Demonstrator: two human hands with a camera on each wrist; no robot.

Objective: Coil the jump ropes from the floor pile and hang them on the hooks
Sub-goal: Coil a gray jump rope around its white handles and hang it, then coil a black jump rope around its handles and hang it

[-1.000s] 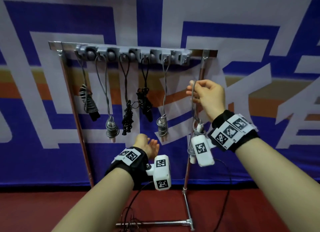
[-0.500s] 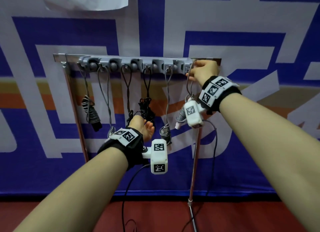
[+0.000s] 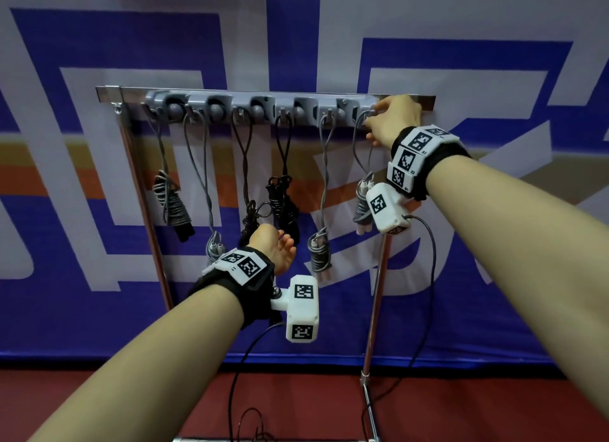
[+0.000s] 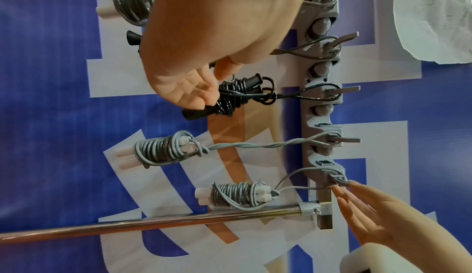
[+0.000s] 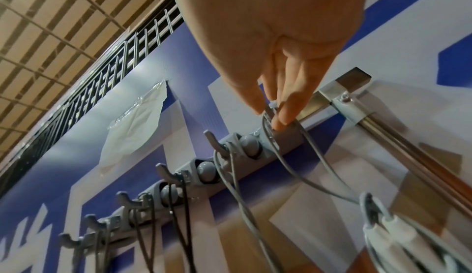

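Right hand (image 3: 393, 120) is up at the far right end of the hook rail (image 3: 263, 103), thumb and fingertips (image 5: 279, 119) pinching the hanging loop (image 5: 293, 168) of the grey jump rope (image 4: 237, 196) right at the last hook (image 4: 338, 179). From the wrist views the loop looks draped over that hook, but whether it's fully seated behind the tip I can't tell. The coiled bundle with its white handles hangs straight down from the pinch, just beside the stand's upright pole (image 3: 375, 296), so the rope's long axis is vertical and the load pulls directly below the hook. Left hand (image 3: 275, 247) is low and well to the left, fingers loosely curled, holding nothing, near the black rope bundle (image 3: 283, 204) on the fourth hook but not clearly touching it. Five other ropes hang on the hooks to the left. Key relation: the hook is at the right fingertips and well apart from the left hand, so the right hand finishes this alone. My read: release should be a small downward let-go; risk is the loop slipping off the hook tip.
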